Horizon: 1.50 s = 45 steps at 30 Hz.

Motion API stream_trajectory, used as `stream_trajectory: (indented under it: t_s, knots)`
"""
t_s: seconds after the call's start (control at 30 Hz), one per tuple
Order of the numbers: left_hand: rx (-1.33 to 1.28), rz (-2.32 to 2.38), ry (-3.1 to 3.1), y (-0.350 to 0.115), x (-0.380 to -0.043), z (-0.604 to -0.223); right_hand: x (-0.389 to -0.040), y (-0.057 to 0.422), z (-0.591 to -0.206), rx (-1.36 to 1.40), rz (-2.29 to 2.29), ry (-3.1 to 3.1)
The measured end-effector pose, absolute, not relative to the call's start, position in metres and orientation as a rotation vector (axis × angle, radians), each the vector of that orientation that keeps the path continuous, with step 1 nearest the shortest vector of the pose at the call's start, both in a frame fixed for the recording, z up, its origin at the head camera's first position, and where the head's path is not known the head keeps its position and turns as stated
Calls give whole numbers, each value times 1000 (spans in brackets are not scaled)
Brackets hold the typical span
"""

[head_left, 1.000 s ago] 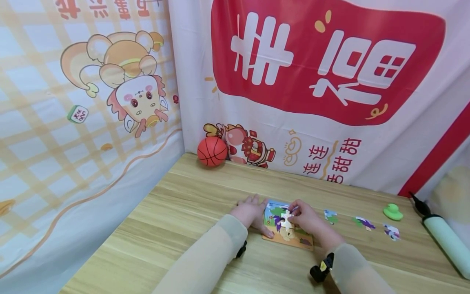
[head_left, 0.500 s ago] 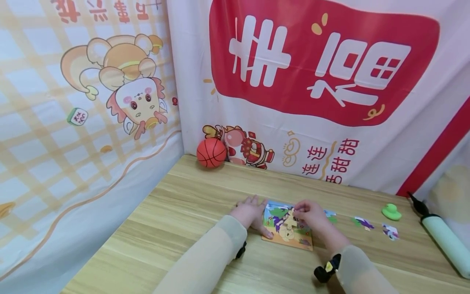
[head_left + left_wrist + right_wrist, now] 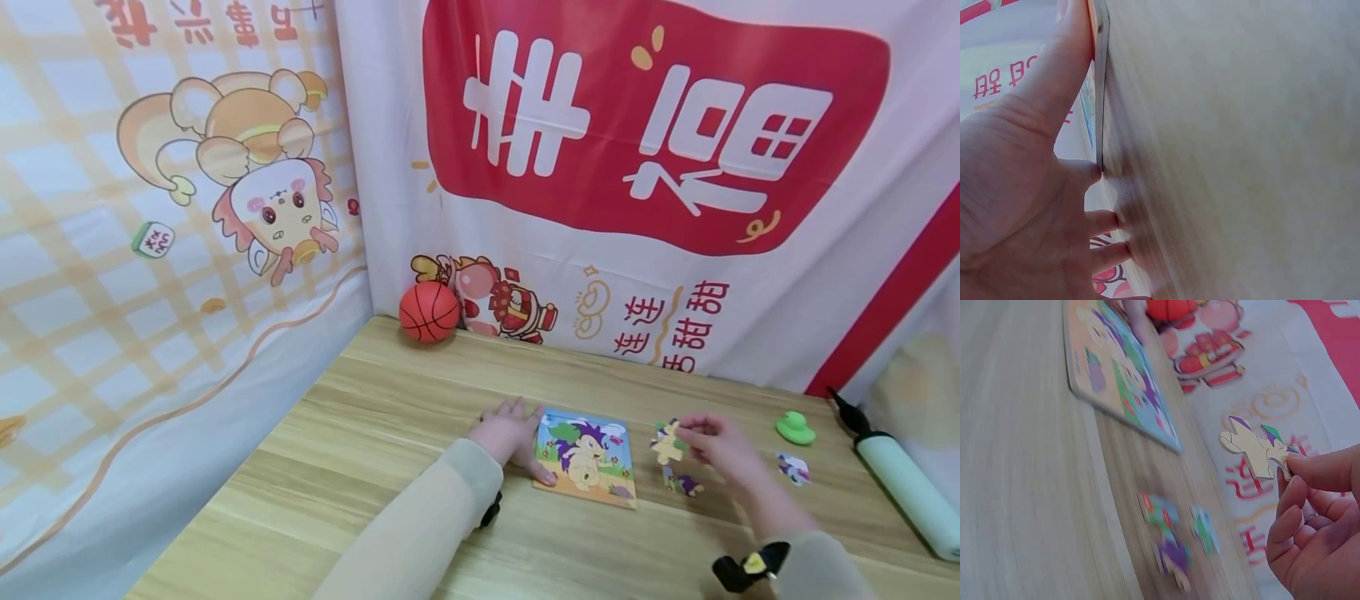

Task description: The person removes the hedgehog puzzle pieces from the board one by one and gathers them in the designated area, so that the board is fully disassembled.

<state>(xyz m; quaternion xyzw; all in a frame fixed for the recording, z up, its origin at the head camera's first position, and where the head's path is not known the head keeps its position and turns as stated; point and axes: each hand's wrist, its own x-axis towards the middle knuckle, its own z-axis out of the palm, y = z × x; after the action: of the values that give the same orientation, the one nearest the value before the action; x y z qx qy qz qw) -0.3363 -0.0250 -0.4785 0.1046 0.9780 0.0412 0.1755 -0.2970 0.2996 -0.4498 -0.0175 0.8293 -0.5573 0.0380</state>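
1. The wooden tabletop point(image 3: 345, 450) lies beneath both arms and runs out of the head view at the lower edge.
2. The left sleeve point(image 3: 427, 517) and the right sleeve point(image 3: 821, 571) are also cut off by that edge.
3. The pale green cylinder point(image 3: 903, 496) lies at far right, its near end meeting the frame's side.
4. The puzzle board point(image 3: 603, 483) lies flat between the hands, a purple-haired animal pictured on it. The right-wrist view crops its upper part.
5. The left hand point(image 3: 510, 433) is spread at the board's left side: its thumb lies along the edge, and the other fingers reach onto the wood. In the left-wrist view the palm runs off the left side, and the bottom edge cuts the lowest finger.
6. The right hand point(image 3: 716, 446) is raised right of the board, pinching one puzzle piece point(image 3: 1255, 451) between thumb and forefinger; its other fingers are curled in. The right-wrist view cuts off the palm.
7. The red ball point(image 3: 429, 311) sits at the back, well apart from both hands.
8. The green duck point(image 3: 795, 427) stands beyond the right hand.
9. The pinched piece is pale with purple and green edges, one end covered by the fingertips.
10. The flowered and purple pieces point(image 3: 681, 482) lie below it, blurred in the right-wrist view, as is a green-blue piece point(image 3: 1204, 530). Another piece point(image 3: 793, 469) lies near the duck.
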Motion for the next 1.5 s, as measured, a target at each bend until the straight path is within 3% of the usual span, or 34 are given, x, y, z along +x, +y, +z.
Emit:
stream_trajectory:
  t_s: [0.3,0.5,1.23,1.5]
  knots:
    - [304,141,2767,-25,-320,-458,-278,377,-472,135,-1768,2523]
    - [320,160,2768,-27,-317,-455,-272,400,-484,230,-1673,2498]
    - [308,159,2774,-27,-319,-459,-274,397,-486,278,-1449,2635]
    - [314,167,2774,-29,-316,-455,-287,380,-470,155,-1417,2691]
